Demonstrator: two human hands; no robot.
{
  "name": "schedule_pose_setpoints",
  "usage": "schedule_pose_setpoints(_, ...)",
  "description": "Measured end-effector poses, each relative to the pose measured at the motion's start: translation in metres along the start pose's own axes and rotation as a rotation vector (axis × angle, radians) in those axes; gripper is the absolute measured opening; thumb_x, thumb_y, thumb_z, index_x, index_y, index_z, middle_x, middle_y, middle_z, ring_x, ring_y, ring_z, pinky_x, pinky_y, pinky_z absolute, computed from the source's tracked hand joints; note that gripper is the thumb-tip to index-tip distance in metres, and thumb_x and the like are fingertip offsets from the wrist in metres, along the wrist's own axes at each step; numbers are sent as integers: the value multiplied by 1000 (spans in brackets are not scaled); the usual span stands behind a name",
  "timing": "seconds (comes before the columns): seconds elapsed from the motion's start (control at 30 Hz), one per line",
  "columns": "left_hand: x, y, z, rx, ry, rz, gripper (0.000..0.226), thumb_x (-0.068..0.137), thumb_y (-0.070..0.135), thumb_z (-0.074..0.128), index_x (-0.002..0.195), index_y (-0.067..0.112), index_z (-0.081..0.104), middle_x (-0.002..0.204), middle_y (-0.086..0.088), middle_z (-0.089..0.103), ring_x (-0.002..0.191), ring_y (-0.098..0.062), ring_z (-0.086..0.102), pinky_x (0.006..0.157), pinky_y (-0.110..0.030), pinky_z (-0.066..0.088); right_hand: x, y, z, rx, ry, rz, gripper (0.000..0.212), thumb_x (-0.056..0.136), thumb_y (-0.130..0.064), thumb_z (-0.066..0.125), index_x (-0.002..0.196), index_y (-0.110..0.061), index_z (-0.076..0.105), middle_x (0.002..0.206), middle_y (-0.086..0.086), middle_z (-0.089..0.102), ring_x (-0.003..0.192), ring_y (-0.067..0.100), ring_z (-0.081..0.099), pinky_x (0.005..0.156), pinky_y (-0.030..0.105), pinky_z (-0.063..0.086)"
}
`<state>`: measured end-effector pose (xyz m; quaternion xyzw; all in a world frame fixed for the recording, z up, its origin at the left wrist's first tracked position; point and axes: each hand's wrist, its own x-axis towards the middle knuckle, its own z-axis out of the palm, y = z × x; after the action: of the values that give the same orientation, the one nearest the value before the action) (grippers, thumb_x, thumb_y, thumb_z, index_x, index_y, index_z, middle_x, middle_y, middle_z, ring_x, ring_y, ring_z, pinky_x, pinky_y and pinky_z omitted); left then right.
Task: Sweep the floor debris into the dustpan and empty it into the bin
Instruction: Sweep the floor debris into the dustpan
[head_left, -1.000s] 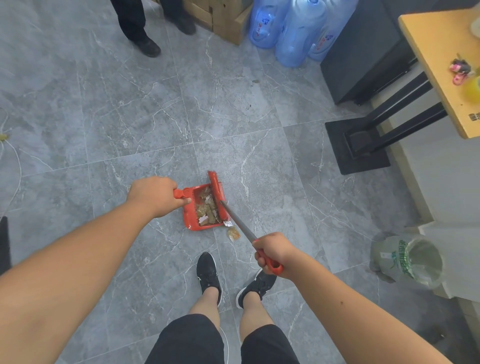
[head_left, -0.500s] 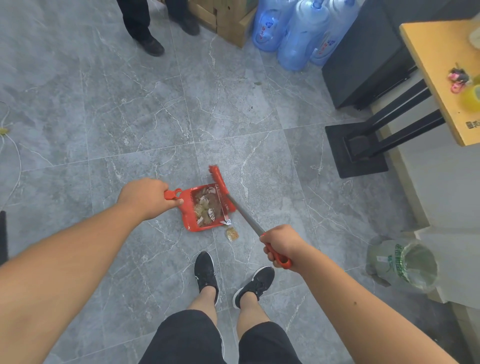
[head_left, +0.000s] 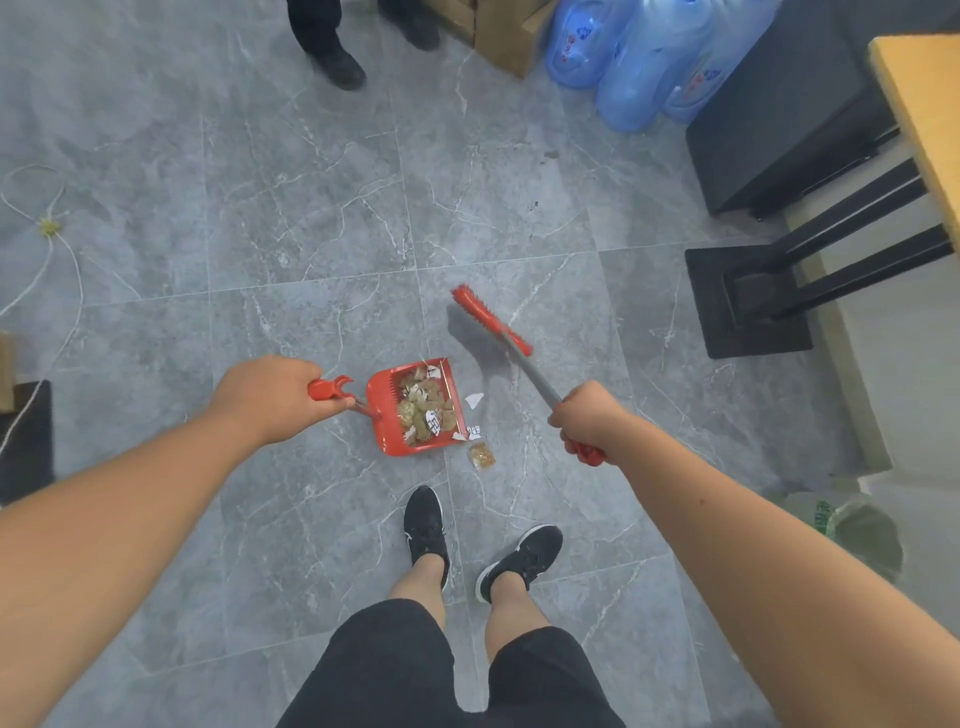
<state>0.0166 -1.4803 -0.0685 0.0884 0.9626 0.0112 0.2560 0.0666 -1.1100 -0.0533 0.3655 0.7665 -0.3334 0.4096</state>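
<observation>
My left hand grips the red handle of the red dustpan, which rests on the grey floor with brown and white scraps inside. My right hand grips the grey and red handle of the broom; its red brush head is lifted to the upper right of the pan, apart from it. A white paper scrap, another small white scrap and a small yellowish packet lie on the floor just right of the pan's mouth. The bin, lined with a green-printed bag, stands at the lower right.
My two black shoes stand just below the pan. Another person's black shoes are at the top. Blue water jugs, cardboard boxes, a black cabinet and a wooden table on a black base line the right. White cord lies at left.
The broom head has swung up and to the right, away from the dustpan's mouth. White scraps now lie on the floor beside the pan. The dustpan stays on the floor.
</observation>
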Motion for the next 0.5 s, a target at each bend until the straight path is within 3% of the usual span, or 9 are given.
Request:
schedule_pose_setpoints(0.1, -4, -10, 0, 5, -3, 22, 66, 78, 85, 49, 62, 21, 52, 65, 7, 58, 67, -17, 57, 57, -29, 41, 13, -12, 16, -111, 15, -30, 21, 95, -1, 45, 115, 3, 50, 77, 20, 57, 46, 24, 50, 38, 23, 39)
schedule_pose_setpoints(0.27, -9, -25, -3, 44, -32, 34, 64, 80, 81, 52, 62, 20, 51, 64, 5, 56, 67, -18, 55, 55, -29, 37, 15, -15, 41, -315, 39, -69, 14, 93, 0, 39, 106, -1, 46, 73, 21, 59, 45, 27, 54, 37, 28, 45)
schedule_pose_setpoints(0.5, -8, -33, -3, 56, -44, 31, 63, 81, 80, 53, 62, 20, 52, 62, 5, 57, 61, -11, 51, 53, -29, 33, -1, 14, 58, -343, -71, -4, 14, 95, -1, 37, 107, -3, 44, 75, 20, 56, 48, 24, 51, 34, 23, 41)
